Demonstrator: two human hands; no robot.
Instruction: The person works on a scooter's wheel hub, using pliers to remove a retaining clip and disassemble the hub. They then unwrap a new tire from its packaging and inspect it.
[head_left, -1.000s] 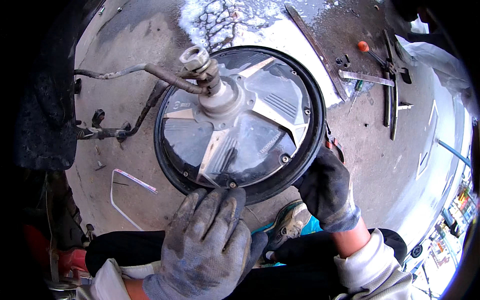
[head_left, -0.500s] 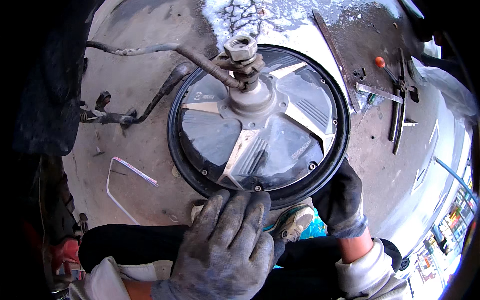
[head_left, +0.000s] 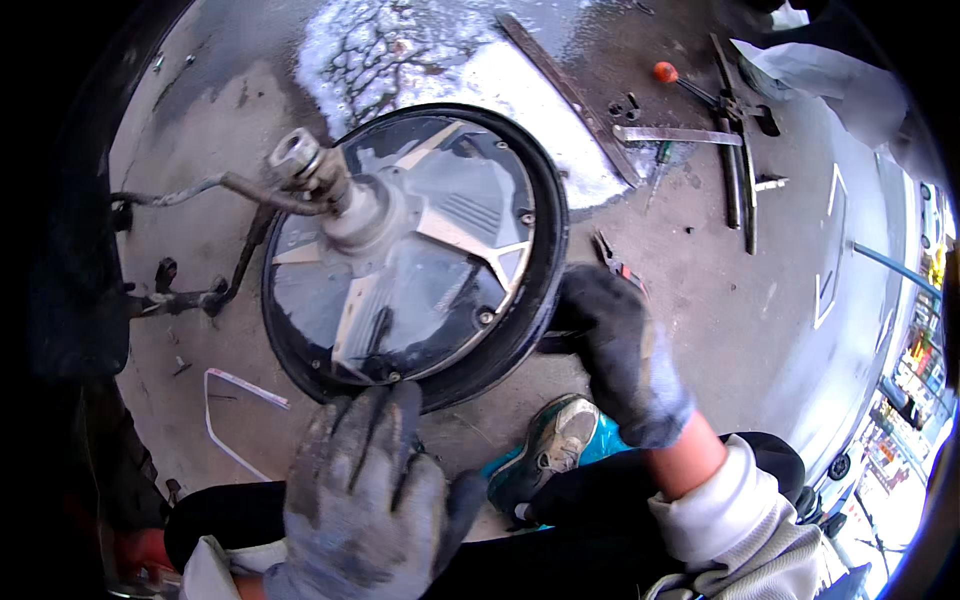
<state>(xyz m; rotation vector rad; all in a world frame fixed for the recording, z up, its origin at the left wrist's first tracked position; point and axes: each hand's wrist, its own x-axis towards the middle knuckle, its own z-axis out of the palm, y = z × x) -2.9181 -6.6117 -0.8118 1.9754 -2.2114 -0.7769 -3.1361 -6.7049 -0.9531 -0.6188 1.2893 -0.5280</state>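
A hub motor wheel [head_left: 400, 290] with a black rim and grey cover stands tilted to the left before me. Its axle carries a steel nut [head_left: 295, 152], and a cable [head_left: 262, 192] runs out beside the axle. My left hand [head_left: 365, 490], in a dirty grey glove, has its fingers stretched out with their tips at the rim's lower edge. My gloved right hand [head_left: 625, 350] grips the rim's right side, fingers partly hidden behind it.
Right of the wheel lie pliers [head_left: 622, 268], a screwdriver [head_left: 660, 165], a long metal bar [head_left: 565, 95] and an orange-knobbed tool [head_left: 680, 78]. A bent white strip [head_left: 212, 415] lies at left. My shoe [head_left: 560, 440] is below the wheel.
The wheel has tipped over to the left, its axle now leaning left. My left hand has shifted left and down along the rim; the right hand shows more fully. The view has swung right.
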